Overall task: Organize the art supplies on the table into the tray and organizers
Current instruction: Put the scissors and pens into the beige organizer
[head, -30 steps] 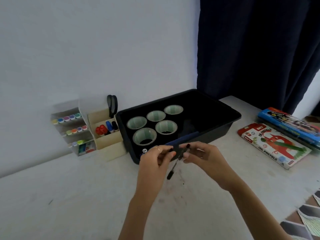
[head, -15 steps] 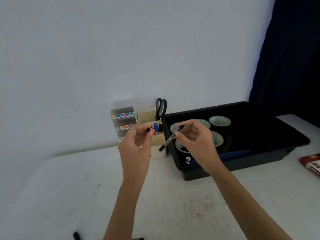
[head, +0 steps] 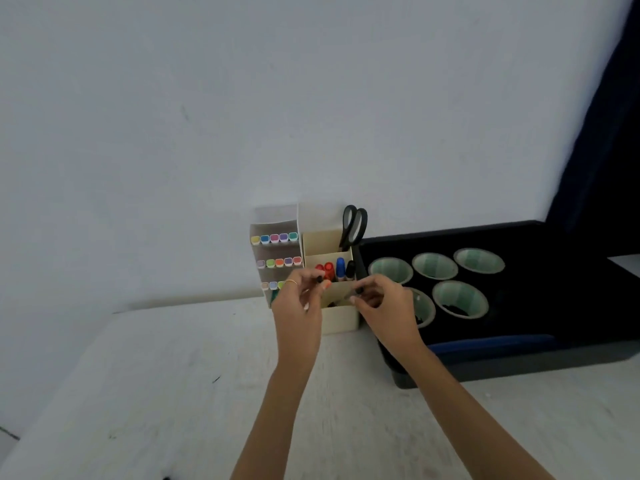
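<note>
The left hand is hovering in front of the cream organizer, its fingers narrowly pinching a small black cap. The right hand is hanging just beside it, thumb and forefinger pinching a thin dark pen. The pen is blurred and is slanting down over the organizer's front compartment; whether its tip is touching anything cannot be told.

Red, blue and black markers are standing in the middle compartment, and scissors are standing upright in the back one. A rack of coloured markers is touching the organizer's left side. On the right, a black tray is sitting on the white tabletop, holding five paper cups and a blue strip along its front wall. A dark curtain is hanging behind the tray.
</note>
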Motion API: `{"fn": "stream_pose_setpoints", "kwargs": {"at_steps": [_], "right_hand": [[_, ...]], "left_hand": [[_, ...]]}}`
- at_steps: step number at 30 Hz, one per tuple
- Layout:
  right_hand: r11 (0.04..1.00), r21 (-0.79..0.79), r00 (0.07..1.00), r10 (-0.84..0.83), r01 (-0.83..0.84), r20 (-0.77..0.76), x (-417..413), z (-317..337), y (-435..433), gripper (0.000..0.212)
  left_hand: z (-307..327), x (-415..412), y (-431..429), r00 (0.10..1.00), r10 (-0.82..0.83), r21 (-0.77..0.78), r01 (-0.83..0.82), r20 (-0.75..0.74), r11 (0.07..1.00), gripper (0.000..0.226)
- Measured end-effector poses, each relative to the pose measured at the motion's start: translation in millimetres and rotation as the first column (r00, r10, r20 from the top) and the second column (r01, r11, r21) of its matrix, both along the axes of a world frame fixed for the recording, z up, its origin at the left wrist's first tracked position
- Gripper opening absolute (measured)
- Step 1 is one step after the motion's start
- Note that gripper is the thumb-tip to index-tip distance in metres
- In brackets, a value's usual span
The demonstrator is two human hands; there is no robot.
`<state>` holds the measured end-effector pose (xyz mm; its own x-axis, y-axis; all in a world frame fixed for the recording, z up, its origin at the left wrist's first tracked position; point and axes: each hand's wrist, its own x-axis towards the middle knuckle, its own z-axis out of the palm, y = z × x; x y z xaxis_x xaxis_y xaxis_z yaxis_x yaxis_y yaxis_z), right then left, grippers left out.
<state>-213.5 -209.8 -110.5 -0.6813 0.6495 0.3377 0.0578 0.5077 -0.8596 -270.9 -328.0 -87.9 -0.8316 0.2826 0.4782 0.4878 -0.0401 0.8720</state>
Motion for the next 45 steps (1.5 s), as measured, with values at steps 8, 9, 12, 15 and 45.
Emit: {"fn": "stream_pose_setpoints", "kwargs": {"at_steps": [8, 9, 12, 15, 45], "right_hand": [[0.967, 0.246, 0.989, -0.092, 0.06, 0.12, -5.6, -8.7, 5.5, 0.015], [0.966, 0.254, 0.99, -0.077, 0.044, 0.12, -5.3, -10.0, 5.7, 0.015], [0.968, 0.249, 0.989, -0.034, -0.003, 0.143, -5.6, -12.4, 5.6, 0.021], [0.974, 0.224, 0.991, -0.012, -0.018, 0.131, -4.6, -10.9, 3.4, 0.031], [0.908, 0.131, 0.915, 0.381, -0.398, 0.136, 41.9, -27.3, -122.1, 0.021]], "left_hand": [[-35.0, -15.9, 19.6, 0.998, -0.06, -0.203, 0.056, -0.014, 0.978, 0.02], [-37.3, -15.9, 21.8, 0.996, -0.09, -0.228, 0.084, -0.018, 0.97, 0.022], [-42.7, -13.9, 27.6, 0.98, -0.2, -0.288, 0.19, -0.006, 0.939, 0.025], [-47.1, -11.3, 30.7, 0.977, -0.209, -0.348, 0.183, -0.037, 0.919, 0.028], [-39.0, 70.9, -134.4, 0.934, 0.345, -0.205, -0.32, 0.094, 0.925, 0.026]]}}
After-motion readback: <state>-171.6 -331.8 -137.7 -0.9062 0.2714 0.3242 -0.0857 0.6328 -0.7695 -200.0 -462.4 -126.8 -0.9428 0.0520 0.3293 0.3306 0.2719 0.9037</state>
